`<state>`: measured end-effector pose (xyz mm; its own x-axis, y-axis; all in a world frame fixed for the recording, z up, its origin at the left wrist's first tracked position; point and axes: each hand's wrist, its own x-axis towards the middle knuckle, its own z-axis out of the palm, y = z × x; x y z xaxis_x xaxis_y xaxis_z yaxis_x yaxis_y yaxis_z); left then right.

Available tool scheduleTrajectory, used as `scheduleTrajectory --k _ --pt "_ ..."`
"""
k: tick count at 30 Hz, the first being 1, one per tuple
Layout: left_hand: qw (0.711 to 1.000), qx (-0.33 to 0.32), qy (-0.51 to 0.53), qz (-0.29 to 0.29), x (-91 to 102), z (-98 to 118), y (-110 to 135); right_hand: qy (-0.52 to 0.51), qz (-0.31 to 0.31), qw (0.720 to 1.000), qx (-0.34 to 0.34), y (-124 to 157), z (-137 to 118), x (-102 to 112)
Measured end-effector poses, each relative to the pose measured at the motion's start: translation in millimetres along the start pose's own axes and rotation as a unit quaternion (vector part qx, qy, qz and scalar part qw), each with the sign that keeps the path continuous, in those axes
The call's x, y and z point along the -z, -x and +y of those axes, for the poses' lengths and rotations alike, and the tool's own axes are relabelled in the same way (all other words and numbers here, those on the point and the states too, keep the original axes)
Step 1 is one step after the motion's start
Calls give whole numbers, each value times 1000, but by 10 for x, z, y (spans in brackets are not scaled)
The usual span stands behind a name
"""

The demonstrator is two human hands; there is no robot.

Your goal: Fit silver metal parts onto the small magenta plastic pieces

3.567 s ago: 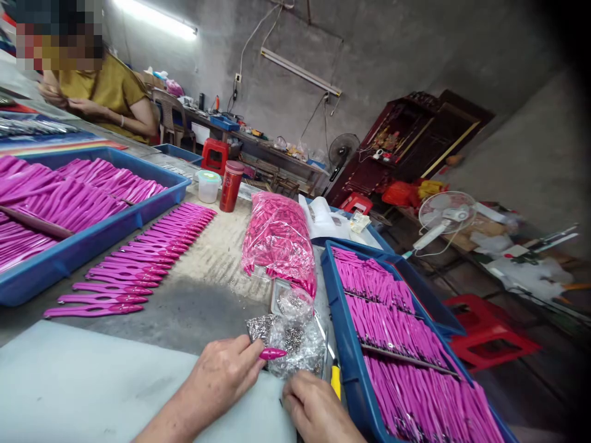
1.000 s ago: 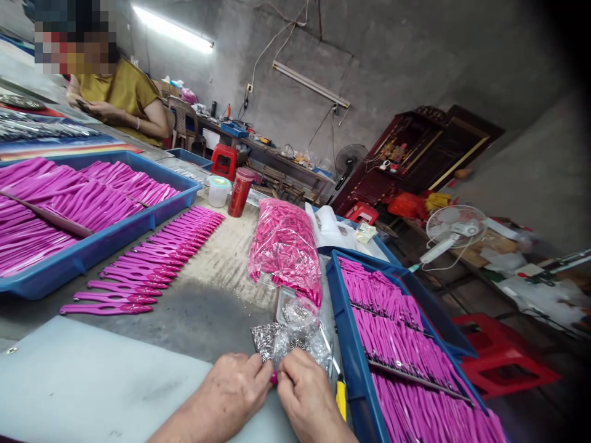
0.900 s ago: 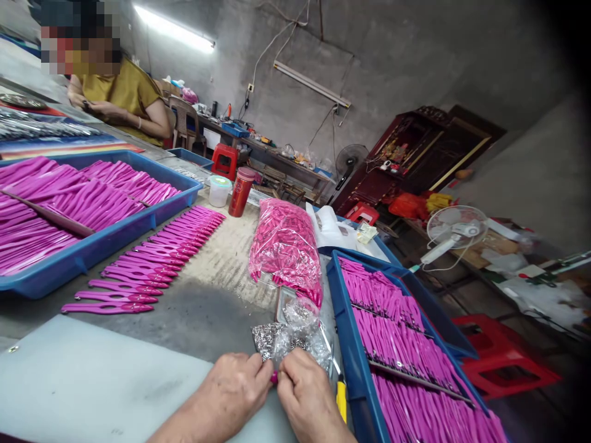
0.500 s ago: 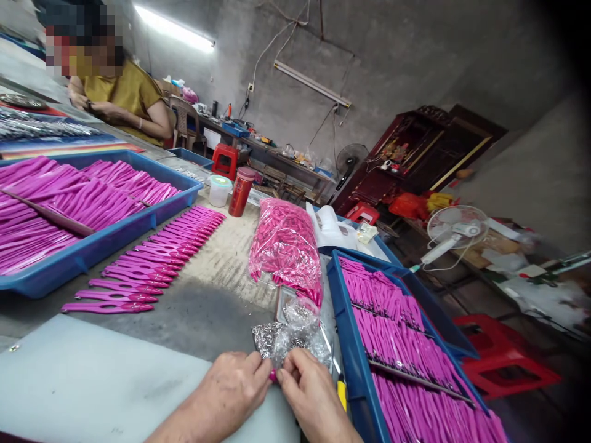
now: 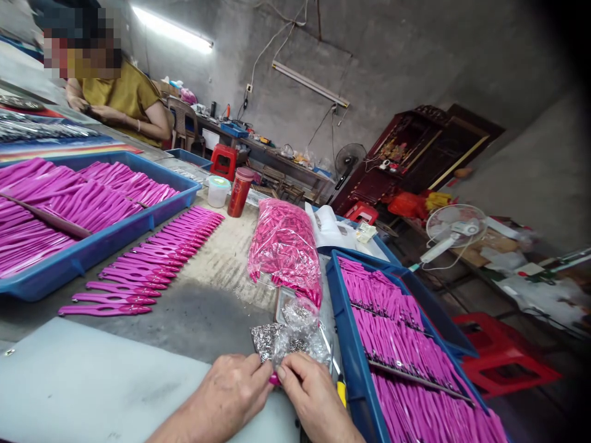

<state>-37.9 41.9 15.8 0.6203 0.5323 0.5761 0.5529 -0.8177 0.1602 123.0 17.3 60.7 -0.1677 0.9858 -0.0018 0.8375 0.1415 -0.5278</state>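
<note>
My left hand (image 5: 237,384) and my right hand (image 5: 311,387) meet at the near edge of the work table, fingers pinched together. Between their fingertips a bit of a small magenta plastic piece (image 5: 275,378) shows; the fingers hide the rest of it. Just beyond the hands lie a heap of small metal pins (image 5: 265,340) and a crumpled clear plastic bag (image 5: 302,335) with more metal bits. A row of slotted magenta tweezer-like pieces (image 5: 133,280) fans out on the table to the left.
Blue trays stand at left (image 5: 182,198) and right (image 5: 339,320), filled with magenta pieces. A bag of pink parts (image 5: 284,243), a red tumbler (image 5: 240,194) and a lidded tub (image 5: 218,192) are farther back. A white board (image 5: 92,381) lies front left. Another person (image 5: 124,98) sits at far left.
The hands stay pinched at the same spot, with slightly more of the magenta piece showing between them. The view has shifted slightly.
</note>
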Motion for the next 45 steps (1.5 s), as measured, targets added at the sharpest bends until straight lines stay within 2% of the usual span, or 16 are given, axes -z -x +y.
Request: scheduleTrajectory --k 7,11,15,18,21,24,34,45 --pt "1000 -1 8 10 33 3 -16 -10 35 999 18 9 67 -42" --pt "1000 17 10 5 24 -17 -10 -37 77 996 -20 7 155 61" --pt "1000 16 11 18 11 -33 -15 19 110 994 -3 -38 211 176" --pt "999 18 12 35 13 -32 -17 105 87 991 -2 -100 205 185" --pt "999 15 14 27 12 -37 -13 218 36 975 -30 -164 179 146" --pt "1000 8 10 16 2 -50 -11 279 2 959 -41 -212 158 113" --pt "1000 0 6 7 0 -58 -4 324 -28 944 -54 -310 90 49" --pt "1000 4 6 6 -9 -62 12 286 -12 953 -97 -278 142 29"
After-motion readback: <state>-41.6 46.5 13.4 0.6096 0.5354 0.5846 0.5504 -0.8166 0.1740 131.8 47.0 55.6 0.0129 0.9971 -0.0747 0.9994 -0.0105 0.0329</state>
